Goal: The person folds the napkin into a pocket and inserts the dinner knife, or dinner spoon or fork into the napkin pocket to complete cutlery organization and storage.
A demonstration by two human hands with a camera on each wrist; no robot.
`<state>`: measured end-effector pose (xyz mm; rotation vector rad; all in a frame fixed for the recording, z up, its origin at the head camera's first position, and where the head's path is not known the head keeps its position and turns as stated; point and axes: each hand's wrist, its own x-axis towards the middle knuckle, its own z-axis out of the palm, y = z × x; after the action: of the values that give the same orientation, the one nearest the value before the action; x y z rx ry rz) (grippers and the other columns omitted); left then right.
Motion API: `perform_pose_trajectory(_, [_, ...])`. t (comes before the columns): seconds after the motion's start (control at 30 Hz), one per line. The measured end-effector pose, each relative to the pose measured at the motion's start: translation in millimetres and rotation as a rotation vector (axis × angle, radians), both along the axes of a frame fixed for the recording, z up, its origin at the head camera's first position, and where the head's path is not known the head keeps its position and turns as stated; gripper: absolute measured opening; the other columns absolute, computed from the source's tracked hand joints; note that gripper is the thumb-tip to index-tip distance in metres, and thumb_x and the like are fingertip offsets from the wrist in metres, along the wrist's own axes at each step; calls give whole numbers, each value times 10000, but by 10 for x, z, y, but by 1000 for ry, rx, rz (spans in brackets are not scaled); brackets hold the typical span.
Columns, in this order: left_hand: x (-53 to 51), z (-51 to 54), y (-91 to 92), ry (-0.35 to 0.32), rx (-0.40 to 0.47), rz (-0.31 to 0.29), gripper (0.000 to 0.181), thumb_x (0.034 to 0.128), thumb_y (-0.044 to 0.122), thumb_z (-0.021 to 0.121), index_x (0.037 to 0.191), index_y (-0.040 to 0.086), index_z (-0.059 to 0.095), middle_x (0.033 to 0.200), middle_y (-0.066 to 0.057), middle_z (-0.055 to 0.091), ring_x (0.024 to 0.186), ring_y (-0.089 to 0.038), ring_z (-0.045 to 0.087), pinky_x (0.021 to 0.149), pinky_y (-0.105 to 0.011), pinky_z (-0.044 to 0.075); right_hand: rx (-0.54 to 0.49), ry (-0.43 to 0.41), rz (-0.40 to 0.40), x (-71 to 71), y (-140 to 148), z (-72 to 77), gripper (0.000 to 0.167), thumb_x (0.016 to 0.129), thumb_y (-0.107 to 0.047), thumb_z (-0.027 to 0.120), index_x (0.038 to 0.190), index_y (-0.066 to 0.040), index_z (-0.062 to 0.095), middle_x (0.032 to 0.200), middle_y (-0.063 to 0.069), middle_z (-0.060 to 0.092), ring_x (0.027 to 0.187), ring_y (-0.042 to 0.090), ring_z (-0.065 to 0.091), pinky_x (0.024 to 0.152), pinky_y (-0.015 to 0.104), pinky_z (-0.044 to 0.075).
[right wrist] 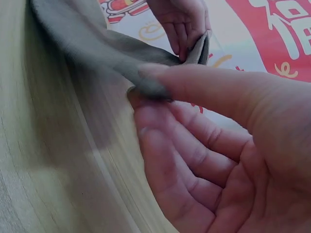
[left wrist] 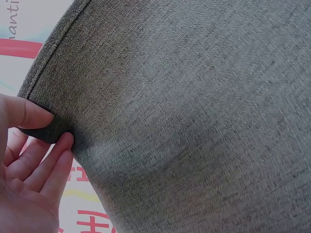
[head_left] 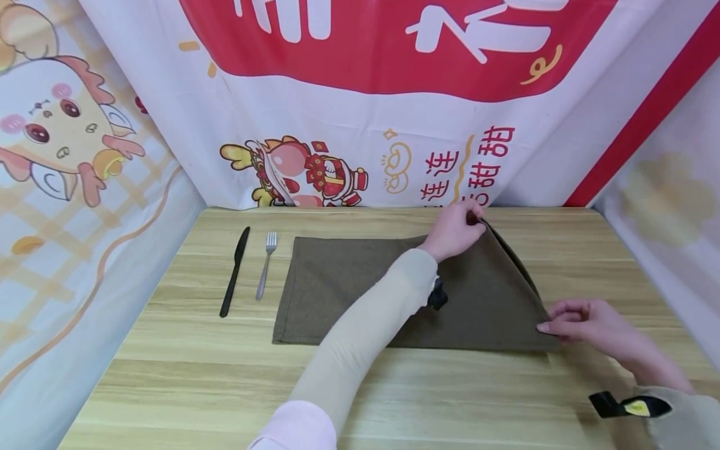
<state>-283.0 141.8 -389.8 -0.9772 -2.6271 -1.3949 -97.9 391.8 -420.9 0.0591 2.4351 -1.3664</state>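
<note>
A dark brown-grey cloth (head_left: pixel 343 287) with stitched hems lies across the table, its right end lifted off the surface. With thumb and fingers my left hand (head_left: pixel 454 230) pinches the far right corner and holds it up; the left wrist view shows that hand (left wrist: pixel 36 165) gripping the hemmed corner of the cloth (left wrist: pixel 194 97). My right hand (head_left: pixel 599 328) pinches the near right corner at table height. In the right wrist view the cloth's edge (right wrist: pixel 97 53) runs between thumb and fingers of the right hand (right wrist: pixel 209 145), and the left hand (right wrist: pixel 187 19) appears beyond.
Left of the cloth, a black knife (head_left: pixel 235 272) and a silver fork (head_left: pixel 267 265) lie side by side on the wooden table (head_left: pixel 169 375). A printed white and red curtain (head_left: pixel 360 112) hangs along the table's far edge, with more printed fabric (head_left: pixel 62 187) at the left.
</note>
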Motion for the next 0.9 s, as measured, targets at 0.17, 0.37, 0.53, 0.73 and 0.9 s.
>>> perform_pose_trajectory(0.17, [-1,-7,6,6,16,3,87,944,92,715,972,100,633,965,24,630,881,-91,557,777,-151,431,59,35,-12,9,47,2,363,947,-182,746,1165,101,677,903,-19,721,784,105,648,707,297,552])
perform_pose_trajectory(0.37, [-12,-8,29,-19,39,19,97,946,108,717,984,108,628,987,31,631,885,-82,559,777,-150,437,136,61,-46,51,84,91,260,929,-280,773,1015,-36,746,857,-26,686,825,99,599,710,274,498])
perform_pose_trajectory(0.53, [-9,9,49,-35,90,16,103,948,101,707,985,117,612,972,29,615,868,-90,551,763,-161,443,112,121,-92,92,203,235,252,935,-262,771,968,-21,706,787,-31,656,764,142,605,685,284,496])
perform_pose_trajectory(0.73, [26,76,77,-45,187,24,101,944,80,705,946,132,619,938,58,614,837,-70,557,746,-156,452,92,230,-127,171,362,413,44,950,-123,741,948,-80,732,802,-31,664,752,128,568,668,238,417])
perform_pose_trajectory(0.9, [38,157,58,-35,252,17,107,940,44,713,935,106,626,954,41,637,850,-70,577,759,-147,463,99,274,-111,230,312,561,64,931,-92,759,972,-65,718,839,8,688,744,135,579,658,229,424])
